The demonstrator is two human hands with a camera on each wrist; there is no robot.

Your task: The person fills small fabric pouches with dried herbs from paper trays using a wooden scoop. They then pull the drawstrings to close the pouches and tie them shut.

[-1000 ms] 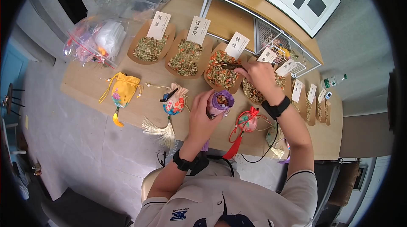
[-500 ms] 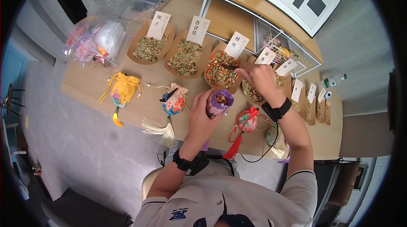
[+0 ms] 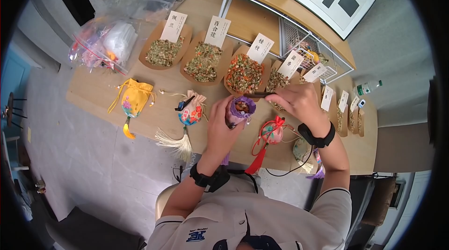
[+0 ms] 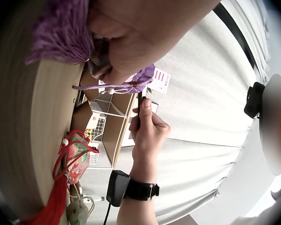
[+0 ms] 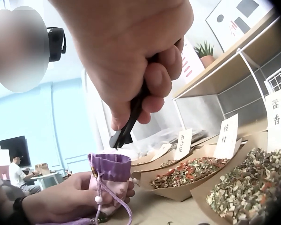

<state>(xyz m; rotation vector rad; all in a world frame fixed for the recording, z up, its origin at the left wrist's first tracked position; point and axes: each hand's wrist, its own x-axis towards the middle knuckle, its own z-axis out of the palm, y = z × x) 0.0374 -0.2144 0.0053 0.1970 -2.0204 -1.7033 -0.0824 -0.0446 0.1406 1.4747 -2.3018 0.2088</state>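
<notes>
My left hand [image 3: 222, 127] grips a small purple and pink pouch [image 3: 239, 115], its mouth facing up with dried bits inside. In the right wrist view the pouch [image 5: 111, 176] stands upright, fingers curled round its side, a purple cord hanging down. My right hand [image 3: 300, 103] pinches a dark scoop-like tool [image 3: 257, 95], whose tip is at the pouch's rim. From the right wrist view, the tool [image 5: 128, 123] points down just above the pouch's opening. Behind lies a paper tray of orange and green dried herbs [image 3: 244, 73].
More labelled herb trays [image 3: 204, 65] line the table. Nearer lie a yellow pouch [image 3: 135, 98], a floral pouch with cream tassel [image 3: 191, 110] and a red-corded pouch [image 3: 272, 133]. Plastic bags [image 3: 105, 44] sit back left, a shelf [image 3: 322, 30] behind, a bottle [image 3: 369, 87] at right.
My right hand has drawn back from the herb tray toward me, bringing the dark tool from the herbs to the pouch's mouth. The left hand and pouch have hardly moved.
</notes>
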